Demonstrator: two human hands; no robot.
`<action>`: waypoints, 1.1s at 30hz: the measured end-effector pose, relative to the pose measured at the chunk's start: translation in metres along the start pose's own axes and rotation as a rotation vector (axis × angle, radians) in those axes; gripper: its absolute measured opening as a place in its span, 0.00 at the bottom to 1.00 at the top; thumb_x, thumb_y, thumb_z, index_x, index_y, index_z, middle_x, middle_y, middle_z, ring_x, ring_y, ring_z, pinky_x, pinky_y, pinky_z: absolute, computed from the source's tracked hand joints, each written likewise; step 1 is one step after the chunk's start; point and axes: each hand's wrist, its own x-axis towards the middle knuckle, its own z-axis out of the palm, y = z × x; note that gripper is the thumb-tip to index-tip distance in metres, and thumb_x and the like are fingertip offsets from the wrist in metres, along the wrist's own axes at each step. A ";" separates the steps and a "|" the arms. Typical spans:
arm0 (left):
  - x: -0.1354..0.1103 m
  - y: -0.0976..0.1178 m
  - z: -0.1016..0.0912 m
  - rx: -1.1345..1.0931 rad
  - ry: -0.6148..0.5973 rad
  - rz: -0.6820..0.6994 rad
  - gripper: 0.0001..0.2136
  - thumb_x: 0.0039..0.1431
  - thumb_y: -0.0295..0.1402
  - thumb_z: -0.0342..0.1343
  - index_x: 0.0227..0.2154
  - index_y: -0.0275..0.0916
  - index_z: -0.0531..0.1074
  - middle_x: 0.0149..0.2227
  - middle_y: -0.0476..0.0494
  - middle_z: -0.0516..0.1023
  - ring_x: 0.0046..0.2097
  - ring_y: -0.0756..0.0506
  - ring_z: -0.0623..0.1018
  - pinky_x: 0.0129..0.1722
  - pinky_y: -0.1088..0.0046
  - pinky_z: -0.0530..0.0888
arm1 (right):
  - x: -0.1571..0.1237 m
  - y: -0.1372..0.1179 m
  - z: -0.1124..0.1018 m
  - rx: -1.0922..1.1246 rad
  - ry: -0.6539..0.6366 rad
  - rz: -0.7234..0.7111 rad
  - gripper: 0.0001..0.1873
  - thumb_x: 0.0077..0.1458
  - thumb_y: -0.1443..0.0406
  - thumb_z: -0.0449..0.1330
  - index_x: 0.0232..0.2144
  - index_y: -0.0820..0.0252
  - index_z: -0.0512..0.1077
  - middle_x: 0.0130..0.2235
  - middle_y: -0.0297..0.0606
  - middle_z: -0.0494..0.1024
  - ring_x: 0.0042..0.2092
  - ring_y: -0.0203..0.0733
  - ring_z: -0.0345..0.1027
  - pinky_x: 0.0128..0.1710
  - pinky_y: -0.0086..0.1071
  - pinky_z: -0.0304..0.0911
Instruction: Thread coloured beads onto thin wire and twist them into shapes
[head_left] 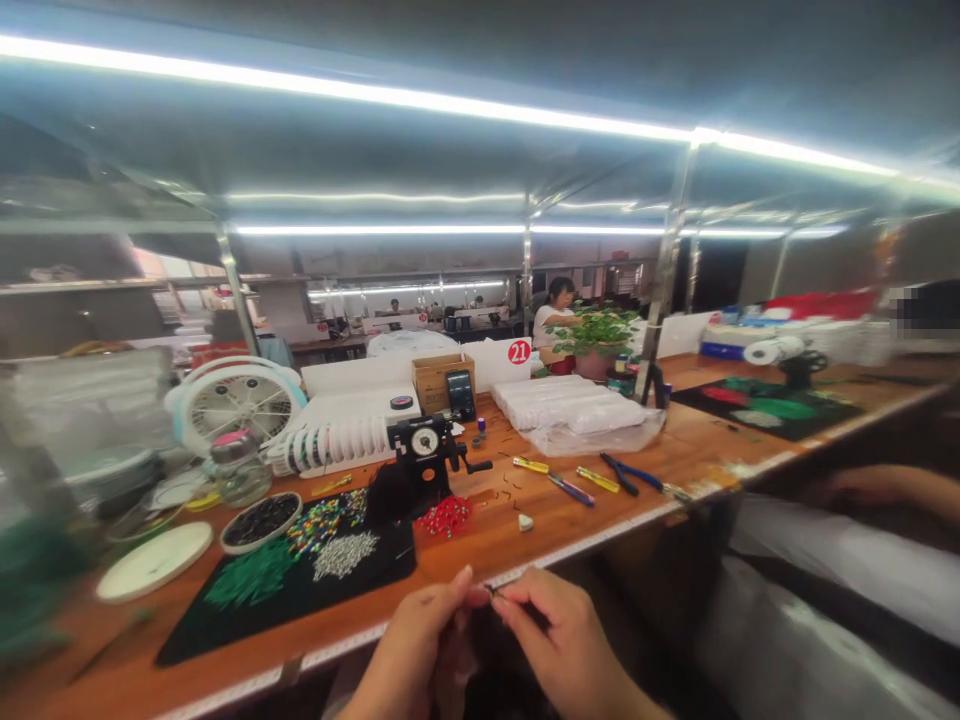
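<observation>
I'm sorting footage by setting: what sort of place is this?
Probably a small-parts assembly workshop: a long brown wooden workbench carries a black machine with a crank and round white dial, and a pile of small multicoloured bead-like pieces.

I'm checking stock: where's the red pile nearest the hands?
Near the centre of the head view, the red pile lies on the table just right of the black mat, in front of the black crank device.

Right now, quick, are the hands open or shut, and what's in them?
Left hand: fingers curled beside a small dark thing; whether it grips it cannot be told.
Right hand: closed, thumb and finger pinching that small dark thing.
</observation>
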 end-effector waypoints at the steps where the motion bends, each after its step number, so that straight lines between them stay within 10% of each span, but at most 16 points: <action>1: 0.002 -0.002 0.001 -0.059 -0.024 -0.028 0.20 0.39 0.49 0.64 0.20 0.36 0.67 0.15 0.54 0.61 0.18 0.53 0.62 0.18 0.77 0.59 | -0.004 0.001 0.001 -0.011 -0.016 -0.031 0.11 0.57 0.64 0.54 0.26 0.61 0.72 0.26 0.35 0.73 0.29 0.36 0.66 0.31 0.26 0.57; 9: 0.006 0.001 0.002 -0.125 0.069 0.052 0.14 0.40 0.41 0.65 0.23 0.39 0.66 0.14 0.58 0.59 0.15 0.55 0.59 0.16 0.79 0.57 | -0.015 -0.003 0.005 0.095 -0.139 -0.075 0.12 0.57 0.66 0.53 0.23 0.60 0.70 0.24 0.34 0.71 0.27 0.33 0.63 0.29 0.24 0.56; 16: -0.009 0.031 -0.009 0.447 -0.122 0.151 0.09 0.45 0.37 0.61 0.18 0.36 0.73 0.20 0.47 0.72 0.20 0.51 0.68 0.19 0.76 0.61 | -0.004 -0.011 -0.020 0.176 -0.344 0.181 0.05 0.52 0.64 0.61 0.33 0.58 0.74 0.31 0.32 0.73 0.31 0.34 0.65 0.31 0.24 0.59; 24: -0.020 0.040 -0.006 0.830 -0.219 0.278 0.07 0.49 0.30 0.57 0.19 0.38 0.77 0.26 0.47 0.75 0.31 0.46 0.74 0.36 0.74 0.68 | 0.021 -0.044 -0.040 0.018 -0.401 -0.135 0.06 0.57 0.71 0.52 0.32 0.59 0.68 0.34 0.34 0.69 0.36 0.35 0.63 0.36 0.27 0.58; 33: -0.014 0.025 -0.015 0.866 -0.275 0.267 0.07 0.50 0.34 0.57 0.21 0.37 0.75 0.27 0.51 0.72 0.30 0.49 0.72 0.30 0.76 0.65 | 0.012 -0.039 -0.028 -0.203 -0.425 -0.246 0.08 0.57 0.73 0.48 0.30 0.60 0.64 0.33 0.36 0.67 0.34 0.37 0.60 0.33 0.29 0.56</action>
